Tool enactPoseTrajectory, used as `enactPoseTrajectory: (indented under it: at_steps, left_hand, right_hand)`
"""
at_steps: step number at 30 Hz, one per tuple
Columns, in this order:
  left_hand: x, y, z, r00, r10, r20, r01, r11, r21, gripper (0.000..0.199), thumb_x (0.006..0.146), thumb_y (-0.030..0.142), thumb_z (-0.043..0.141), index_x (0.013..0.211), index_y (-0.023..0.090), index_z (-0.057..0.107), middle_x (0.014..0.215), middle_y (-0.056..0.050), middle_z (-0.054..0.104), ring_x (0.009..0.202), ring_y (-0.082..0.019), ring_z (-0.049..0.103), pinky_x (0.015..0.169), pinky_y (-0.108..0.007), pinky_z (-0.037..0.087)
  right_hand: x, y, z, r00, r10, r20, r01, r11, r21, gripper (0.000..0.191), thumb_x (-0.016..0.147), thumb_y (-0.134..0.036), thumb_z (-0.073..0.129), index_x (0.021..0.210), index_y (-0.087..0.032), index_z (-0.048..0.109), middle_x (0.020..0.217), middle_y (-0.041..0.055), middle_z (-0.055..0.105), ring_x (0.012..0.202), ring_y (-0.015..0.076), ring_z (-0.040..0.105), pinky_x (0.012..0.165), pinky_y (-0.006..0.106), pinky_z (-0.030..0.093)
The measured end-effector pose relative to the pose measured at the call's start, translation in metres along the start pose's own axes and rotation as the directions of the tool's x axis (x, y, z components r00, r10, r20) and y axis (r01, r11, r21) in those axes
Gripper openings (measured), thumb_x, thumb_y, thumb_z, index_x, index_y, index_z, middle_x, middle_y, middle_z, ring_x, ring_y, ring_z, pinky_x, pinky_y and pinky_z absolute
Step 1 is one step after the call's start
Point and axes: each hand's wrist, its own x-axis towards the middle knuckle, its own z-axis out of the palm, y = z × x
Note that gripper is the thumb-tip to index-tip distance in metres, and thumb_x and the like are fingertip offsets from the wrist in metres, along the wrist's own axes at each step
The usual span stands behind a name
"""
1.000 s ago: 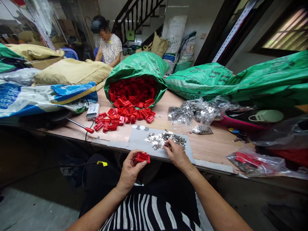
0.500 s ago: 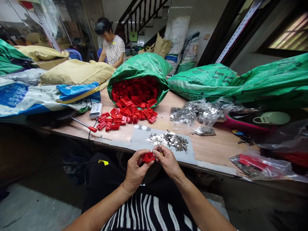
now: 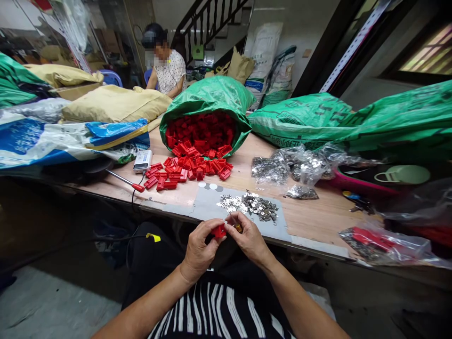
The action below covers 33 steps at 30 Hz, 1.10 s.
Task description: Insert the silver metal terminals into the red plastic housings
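Just in front of the table edge, my left hand point(image 3: 202, 247) pinches a red plastic piece point(image 3: 219, 231) between thumb and fingers. My right hand point(image 3: 248, 238) is closed against the piece's right side, around a small tool with a yellow handle point(image 3: 239, 228). Whether its fingertips also hold a small part is hidden. Beyond the hands, small metal parts point(image 3: 261, 207) lie heaped on a grey mat point(image 3: 203, 205). More red pieces point(image 3: 171, 173) spill from an open green sack point(image 3: 219, 92) onto the table.
A white device point(image 3: 142, 160) and a red-tipped lever point(image 3: 137, 187) are at the left. Plastic bags of metal parts point(image 3: 270, 170) lie right of the sack. A pink tray point(image 3: 363, 183) stands further right. A person point(image 3: 169, 70) sits across the table.
The yellow handle in my right hand shows more clearly, and the red piece is slightly turned between my hands. The whole view has shifted a little.
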Motion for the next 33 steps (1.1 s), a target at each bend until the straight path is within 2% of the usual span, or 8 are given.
enactPoseTrajectory:
  at_steps: [3, 7, 13, 17, 19, 26, 29, 33]
  left_hand:
    - [0.000, 0.000, -0.001, 0.999, -0.017, 0.030, 0.018, 1.000, -0.021, 0.035, 0.082, 0.018, 0.061, 0.117, 0.025, 0.062, 0.110, -0.007, 0.069, 0.103, -0.021, 0.064, 0.092, -0.036, 0.052]
    - [0.001, 0.000, 0.000, 0.986, -0.152, 0.068, 0.162, 0.967, -0.199, 0.039, 0.082, 0.022, 0.063, 0.121, 0.024, 0.060, 0.117, -0.007, 0.067, 0.106, -0.021, 0.064, 0.095, -0.035, 0.051]
    - [0.004, 0.001, 0.000, 0.924, -0.366, 0.111, 0.376, 0.816, -0.438, 0.046, 0.079, 0.026, 0.067, 0.125, 0.023, 0.057, 0.116, -0.006, 0.068, 0.105, -0.020, 0.063, 0.098, -0.033, 0.046]
    - [0.003, 0.001, 0.002, 0.892, -0.412, 0.183, 0.436, 0.683, -0.587, 0.052, 0.078, 0.025, 0.068, 0.128, 0.024, 0.054, 0.112, -0.005, 0.070, 0.105, -0.019, 0.062, 0.099, -0.033, 0.044]
    - [0.002, 0.000, 0.004, 0.885, -0.416, 0.211, 0.453, 0.658, -0.601, 0.052, 0.078, 0.025, 0.069, 0.128, 0.023, 0.054, 0.109, -0.005, 0.070, 0.103, -0.020, 0.063, 0.097, -0.033, 0.045]
    - [0.001, -0.006, 0.005, 0.927, -0.322, 0.192, 0.375, 0.774, -0.509, 0.037, 0.073, 0.022, 0.073, 0.108, 0.021, 0.060, 0.108, -0.006, 0.067, 0.098, -0.020, 0.063, 0.089, -0.031, 0.049]
    - [0.010, -0.012, -0.001, 0.947, -0.291, 0.136, 0.321, 0.879, -0.353, 0.033, 0.075, 0.021, 0.071, 0.105, 0.021, 0.059, 0.101, -0.004, 0.069, 0.090, -0.017, 0.065, 0.085, -0.029, 0.050]
    - [0.027, -0.025, -0.011, 0.970, -0.231, 0.080, 0.235, 0.971, -0.045, 0.036, 0.075, 0.017, 0.069, 0.109, 0.022, 0.060, 0.097, -0.003, 0.070, 0.085, -0.016, 0.066, 0.083, -0.029, 0.050]
  right_hand:
    - [0.002, 0.006, 0.000, 0.999, 0.015, 0.047, -0.017, 0.999, 0.033, 0.015, 0.083, -0.034, 0.058, 0.090, -0.020, 0.055, 0.080, -0.0007, 0.057, 0.074, 0.0147, 0.053, 0.069, 0.027, 0.041]
    - [0.003, 0.011, 0.001, 0.990, 0.069, 0.124, -0.096, 0.969, 0.227, 0.026, 0.082, -0.045, 0.059, 0.088, -0.020, 0.053, 0.072, -0.0032, 0.051, 0.062, 0.0111, 0.045, 0.057, 0.024, 0.037]
    - [-0.001, 0.006, -0.003, 0.963, 0.172, 0.209, -0.250, 0.863, 0.440, 0.036, 0.082, -0.054, 0.058, 0.089, -0.020, 0.048, 0.069, -0.0048, 0.049, 0.048, 0.0058, 0.036, 0.044, 0.021, 0.024]
    - [-0.005, 0.009, -0.002, 0.959, 0.155, 0.235, -0.250, 0.856, 0.453, 0.033, 0.080, -0.048, 0.064, 0.088, -0.020, 0.048, 0.070, -0.0058, 0.046, 0.049, 0.0052, 0.033, 0.045, 0.020, 0.024]
    - [-0.007, 0.011, 0.000, 0.961, 0.147, 0.233, -0.240, 0.861, 0.449, 0.034, 0.079, -0.048, 0.065, 0.087, -0.020, 0.048, 0.071, -0.0058, 0.045, 0.051, 0.0056, 0.033, 0.046, 0.020, 0.025]
    - [-0.007, 0.016, 0.003, 0.976, 0.110, 0.190, -0.170, 0.926, 0.337, 0.036, 0.076, -0.050, 0.067, 0.087, -0.020, 0.050, 0.075, -0.0038, 0.049, 0.065, 0.0113, 0.045, 0.060, 0.024, 0.038]
    - [-0.002, 0.018, -0.003, 0.991, 0.040, 0.128, -0.054, 0.993, 0.104, 0.028, 0.086, -0.043, 0.056, 0.101, -0.020, 0.057, 0.088, 0.0016, 0.056, 0.082, 0.0166, 0.053, 0.075, 0.029, 0.043]
    - [0.004, 0.020, -0.007, 0.996, -0.080, 0.050, 0.088, 0.975, -0.202, 0.026, 0.091, -0.028, 0.045, 0.109, -0.021, 0.062, 0.096, 0.0070, 0.061, 0.091, 0.0198, 0.057, 0.084, 0.034, 0.044]
